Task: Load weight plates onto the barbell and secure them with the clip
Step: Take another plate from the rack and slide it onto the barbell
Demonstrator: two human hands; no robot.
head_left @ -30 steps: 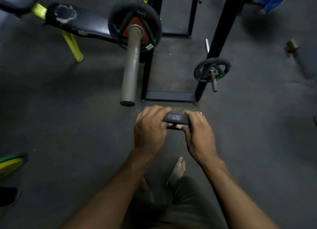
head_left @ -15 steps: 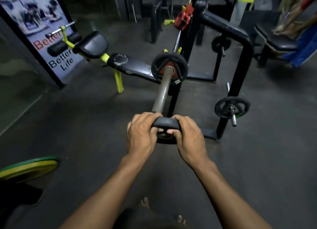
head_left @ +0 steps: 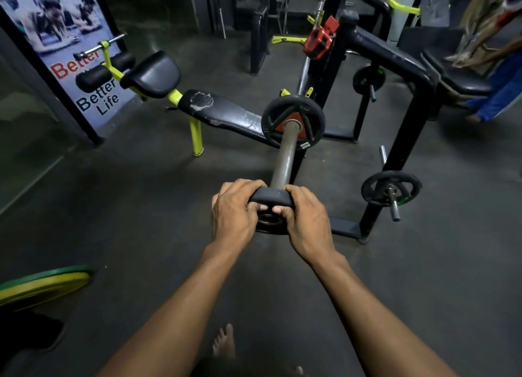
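Note:
A small black weight plate (head_left: 270,198) is upright at the near end of the barbell sleeve (head_left: 285,157), its centre hole lined up with the sleeve's tip. My left hand (head_left: 235,212) grips its left edge and my right hand (head_left: 305,217) its right edge. Farther up the sleeve sits a larger black plate with a red hub (head_left: 293,121). A red clip (head_left: 319,41) hangs on the rack upright behind it.
A black bench with yellow legs (head_left: 226,113) lies left of the bar. The black rack frame (head_left: 406,139) carries two spare plates on pegs (head_left: 391,188) at the right. A yellow-green plate (head_left: 42,284) lies at the lower left. Another person stands at the far right.
My head has lifted from the floor toward the rack. Both hands have brought the small plate up from below the sleeve's end to level with its tip.

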